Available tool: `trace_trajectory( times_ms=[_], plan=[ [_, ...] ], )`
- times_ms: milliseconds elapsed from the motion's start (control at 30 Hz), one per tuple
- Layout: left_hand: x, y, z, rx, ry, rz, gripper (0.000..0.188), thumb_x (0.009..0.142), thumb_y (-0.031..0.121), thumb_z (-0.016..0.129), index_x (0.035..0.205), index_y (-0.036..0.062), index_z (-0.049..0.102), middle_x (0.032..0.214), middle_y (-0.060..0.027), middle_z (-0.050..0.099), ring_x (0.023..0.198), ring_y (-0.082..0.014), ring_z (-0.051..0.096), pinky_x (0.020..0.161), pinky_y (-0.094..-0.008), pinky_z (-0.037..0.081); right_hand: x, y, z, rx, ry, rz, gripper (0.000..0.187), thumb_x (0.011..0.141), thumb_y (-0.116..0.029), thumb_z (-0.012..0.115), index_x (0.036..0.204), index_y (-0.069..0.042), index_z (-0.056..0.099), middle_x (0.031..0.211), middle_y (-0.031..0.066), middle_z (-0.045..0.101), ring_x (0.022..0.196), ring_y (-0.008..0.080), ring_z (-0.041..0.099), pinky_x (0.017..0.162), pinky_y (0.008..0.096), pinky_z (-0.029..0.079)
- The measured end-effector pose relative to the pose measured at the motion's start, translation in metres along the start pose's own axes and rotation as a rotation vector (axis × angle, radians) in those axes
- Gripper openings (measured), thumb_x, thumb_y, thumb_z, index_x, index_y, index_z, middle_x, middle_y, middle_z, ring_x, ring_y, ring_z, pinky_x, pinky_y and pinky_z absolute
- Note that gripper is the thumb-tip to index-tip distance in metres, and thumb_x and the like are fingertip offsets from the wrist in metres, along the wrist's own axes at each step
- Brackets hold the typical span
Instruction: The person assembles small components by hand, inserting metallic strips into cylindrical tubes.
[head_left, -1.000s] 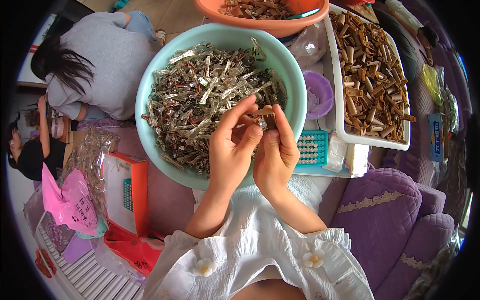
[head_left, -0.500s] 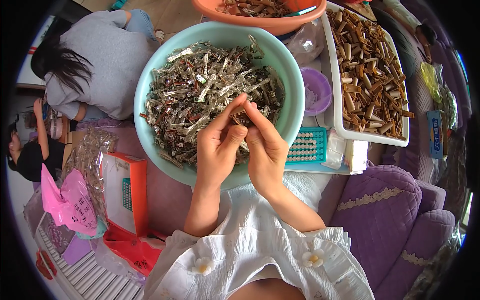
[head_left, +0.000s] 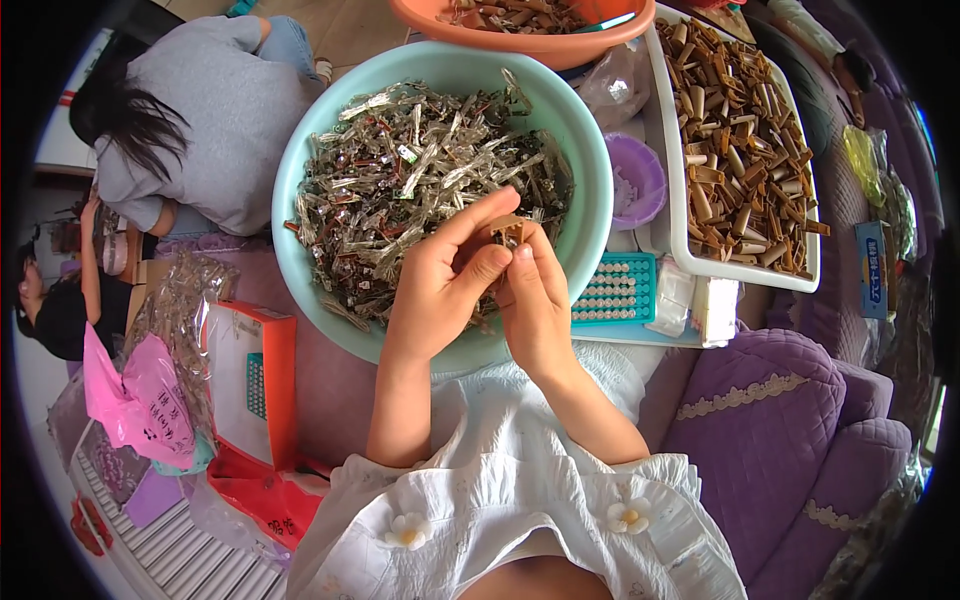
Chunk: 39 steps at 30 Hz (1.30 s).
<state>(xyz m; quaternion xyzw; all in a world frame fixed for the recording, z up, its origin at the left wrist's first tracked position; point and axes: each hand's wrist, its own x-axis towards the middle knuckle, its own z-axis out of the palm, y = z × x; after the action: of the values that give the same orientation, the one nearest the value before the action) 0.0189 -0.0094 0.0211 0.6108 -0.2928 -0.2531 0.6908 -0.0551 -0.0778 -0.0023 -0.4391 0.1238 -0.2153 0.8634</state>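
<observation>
Brown piece (head_left: 508,226): where is it located, and how is it held?

It is held over the near half of the mint-green basin (head_left: 592,200), between the fingertips of both hands. The left hand (head_left: 435,290) is half curled: its thumb is pressed toward the piece and its forefinger is stretched out past it. The right hand (head_left: 535,310) is more tightly curled, with the piece pinched at its right side by thumb and forefinger.

Orientation? Long axis?

A brown upper edge is seen, running roughly left to right across the view. A darker patch is noted just below it, on the wearer's side. Both ends are covered by fingers, so the full long axis cannot be determined.

What is recorded around it?

Silvery wrapped bundles (head_left: 430,150) are heaped in the basin. On the right, a purple bowl (head_left: 652,185), a teal rack (head_left: 646,290) filled with rows of pale round items, and a white tray (head_left: 740,277) piled with loose brown parts (head_left: 745,165) are observed. An orange basin (head_left: 530,42) is placed beyond.

Obstructions?

The piece is partly screened by the fingers; part of the heap is hidden by the hands.
</observation>
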Motion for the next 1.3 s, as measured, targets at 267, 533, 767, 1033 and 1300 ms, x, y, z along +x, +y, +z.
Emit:
trace_trajectory(
  times_ms=[267, 533, 767, 1033, 1300],
  plan=[
    [-0.006, -0.002, 0.000, 0.004, -0.041, -0.008, 0.031, 0.083, 0.013, 0.052, 0.111, 0.0001, 0.049, 0.102, -0.0090, 0.057, 0.087, -0.0124, 0.054, 0.075, -0.0242, 0.042, 0.005, -0.020, 0.004, 0.002, 0.071, 0.122, 0.022, 0.087, -0.014, 0.036, 0.085, 0.000, 0.053, 0.064, -0.0014, 0.047, 0.055, 0.0046, 0.041, 0.049, 0.0181, 0.033],
    [-0.005, -0.007, 0.001, 0.263, 0.033, 0.165, 0.021, 0.086, 0.008, 0.045, 0.105, 0.0015, 0.052, 0.094, -0.0066, 0.058, 0.072, -0.0077, 0.051, 0.065, -0.0204, 0.042, 0.010, -0.013, -0.007, 0.013, -0.021, 0.220, 0.017, 0.087, -0.015, 0.043, 0.091, -0.002, 0.052, 0.068, -0.0011, 0.047, 0.055, 0.0031, 0.040, 0.045, 0.0177, 0.032],
    [-0.010, 0.006, 0.006, 0.011, 0.265, 0.101, 0.022, 0.088, 0.012, 0.042, 0.105, -0.0014, 0.046, 0.094, -0.0092, 0.058, 0.081, -0.0111, 0.056, 0.057, -0.0177, 0.044, 0.007, -0.026, -0.008, -0.757, 0.075, -0.224, 0.029, 0.080, 0.006, 0.047, 0.108, -0.002, 0.044, 0.079, -0.0001, 0.048, 0.061, 0.0036, 0.041, 0.054, 0.0165, 0.035],
    [-0.012, 0.005, 0.017, -0.430, 0.319, -0.014, 0.024, 0.089, 0.015, 0.039, 0.106, -0.0011, 0.043, 0.099, -0.0136, 0.055, 0.087, -0.0180, 0.057, 0.068, -0.0270, 0.052, 0.005, -0.013, -0.002, -0.720, 0.121, -0.362, 0.030, 0.073, 0.009, 0.050, 0.101, -0.002, 0.048, 0.075, 0.0099, 0.055, 0.062, 0.0171, 0.054, 0.054, 0.0255, 0.042],
    [-0.010, 0.009, 0.023, -0.285, 0.316, 0.067, 0.027, 0.087, 0.009, 0.042, 0.112, -0.0018, 0.040, 0.099, -0.0143, 0.055, 0.091, -0.0207, 0.056, 0.076, -0.0304, 0.050, 0.014, -0.026, -0.019, -0.449, 0.024, -0.230, 0.030, 0.071, 0.009, 0.047, 0.100, 0.003, 0.048, 0.084, 0.0106, 0.059, 0.081, 0.0164, 0.059, 0.072, 0.0271, 0.047]
  ],
)
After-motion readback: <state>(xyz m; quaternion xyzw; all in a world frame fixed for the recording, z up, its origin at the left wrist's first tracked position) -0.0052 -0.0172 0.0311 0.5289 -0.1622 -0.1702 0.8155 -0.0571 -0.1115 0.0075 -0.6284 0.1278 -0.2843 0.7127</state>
